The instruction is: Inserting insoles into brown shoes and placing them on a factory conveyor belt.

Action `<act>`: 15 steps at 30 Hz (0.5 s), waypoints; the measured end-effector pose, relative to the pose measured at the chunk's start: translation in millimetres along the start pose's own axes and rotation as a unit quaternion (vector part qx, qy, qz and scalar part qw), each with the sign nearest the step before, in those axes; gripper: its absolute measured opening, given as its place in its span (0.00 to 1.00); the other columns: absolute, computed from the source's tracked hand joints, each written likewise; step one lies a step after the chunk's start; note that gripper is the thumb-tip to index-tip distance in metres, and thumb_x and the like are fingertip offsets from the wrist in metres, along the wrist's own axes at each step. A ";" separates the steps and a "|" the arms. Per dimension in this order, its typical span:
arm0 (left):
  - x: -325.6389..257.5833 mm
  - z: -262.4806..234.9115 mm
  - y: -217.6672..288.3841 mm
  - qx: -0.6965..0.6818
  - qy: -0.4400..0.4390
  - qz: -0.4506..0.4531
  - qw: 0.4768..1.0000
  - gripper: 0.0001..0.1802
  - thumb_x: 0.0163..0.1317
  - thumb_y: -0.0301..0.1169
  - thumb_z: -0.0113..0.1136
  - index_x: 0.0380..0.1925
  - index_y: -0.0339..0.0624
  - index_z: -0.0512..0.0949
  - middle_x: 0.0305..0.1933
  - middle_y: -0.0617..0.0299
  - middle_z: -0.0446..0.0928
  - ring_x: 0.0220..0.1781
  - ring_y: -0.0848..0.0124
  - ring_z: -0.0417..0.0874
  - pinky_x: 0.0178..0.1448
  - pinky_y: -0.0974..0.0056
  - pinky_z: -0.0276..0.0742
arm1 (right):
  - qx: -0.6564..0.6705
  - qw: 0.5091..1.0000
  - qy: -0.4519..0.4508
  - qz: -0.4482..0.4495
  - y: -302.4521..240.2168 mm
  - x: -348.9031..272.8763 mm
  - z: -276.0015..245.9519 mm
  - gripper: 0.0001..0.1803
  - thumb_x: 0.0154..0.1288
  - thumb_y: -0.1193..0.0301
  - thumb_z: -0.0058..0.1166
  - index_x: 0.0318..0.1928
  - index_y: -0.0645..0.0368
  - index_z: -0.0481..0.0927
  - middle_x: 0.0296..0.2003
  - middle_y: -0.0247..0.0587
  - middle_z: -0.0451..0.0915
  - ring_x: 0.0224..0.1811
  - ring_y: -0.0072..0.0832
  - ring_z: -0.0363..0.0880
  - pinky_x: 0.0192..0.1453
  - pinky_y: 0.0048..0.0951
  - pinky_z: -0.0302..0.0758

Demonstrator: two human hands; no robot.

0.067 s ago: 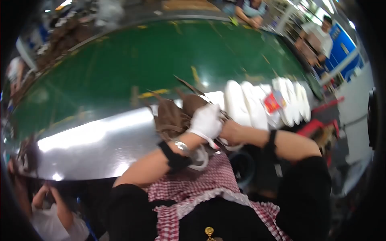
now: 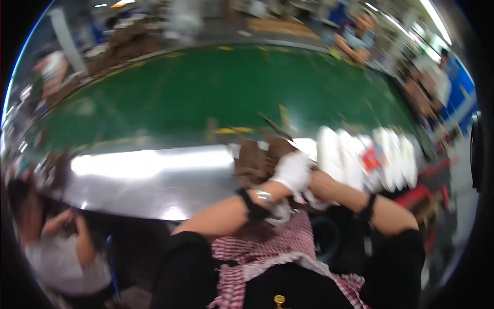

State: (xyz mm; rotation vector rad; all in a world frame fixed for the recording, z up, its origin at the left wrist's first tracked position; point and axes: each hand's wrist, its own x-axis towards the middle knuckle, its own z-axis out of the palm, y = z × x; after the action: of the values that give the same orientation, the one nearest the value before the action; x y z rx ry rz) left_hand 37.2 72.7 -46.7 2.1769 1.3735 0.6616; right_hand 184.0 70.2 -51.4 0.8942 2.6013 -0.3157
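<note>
little has shifted since the earlier frame: both hands sit at the same spot over the brown pieces, and only the head view has drifted slightly, blurring everything. going left to right, another person (image 2: 56, 242) crouches low at the left edge, below the shiny steel table (image 2: 154, 175), apart from the work. beyond the steel runs a wide green surface (image 2: 206, 87). the left hand (image 2: 292, 172), in a white glove, comes up across the body with a dark band on the wrist and presses down on the brown leather-like pieces (image 2: 257, 157), which lie on the steel's far edge, seemingly pinned so they stay put; its fingers curl onto the material, though blur hides how tight the grip is. just beside it the bare right hand (image 2: 321, 183) meets the glove from the right, elbow bent outward; whether its fingers grasp anything i cannot tell. further right stands a row of white shaped pieces (image 2: 370, 154).
</note>
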 end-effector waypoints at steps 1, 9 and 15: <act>6.0 3.1 8.8 0.016 -0.009 -0.008 1.000 0.07 0.43 0.30 0.53 0.21 0.38 0.76 0.26 0.48 0.75 0.31 0.54 0.78 0.37 0.55 0.74 | -0.128 0.969 0.201 -0.066 7.5 -8.9 24.8 0.19 0.42 0.72 0.51 0.41 0.52 0.76 0.38 0.42 0.76 0.41 0.37 0.74 0.48 0.36 0.70; -0.1 41.3 -7.3 0.030 0.126 0.078 0.988 0.06 0.43 0.27 0.49 0.23 0.40 0.73 0.25 0.49 0.74 0.33 0.53 0.77 0.38 0.56 0.71 | -0.035 0.913 0.363 -0.182 104.3 146.7 156.3 0.25 0.51 0.72 0.46 0.53 0.58 0.68 0.53 0.47 0.67 0.56 0.41 0.64 0.62 0.40 0.57; -0.8 39.7 -0.7 -0.003 0.150 0.150 0.977 0.05 0.46 0.27 0.49 0.23 0.39 0.72 0.25 0.51 0.73 0.33 0.54 0.77 0.36 0.56 0.71 | 0.090 0.889 0.441 -0.088 164.8 233.0 239.5 0.25 0.52 0.70 0.45 0.55 0.56 0.66 0.55 0.46 0.66 0.57 0.41 0.63 0.61 0.39 0.57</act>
State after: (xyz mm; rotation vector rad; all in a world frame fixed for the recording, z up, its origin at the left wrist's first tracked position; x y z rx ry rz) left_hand 61.3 66.7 -77.8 2.3752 1.1841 1.1446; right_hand 182.3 246.8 -379.4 1.0314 3.5580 -0.2270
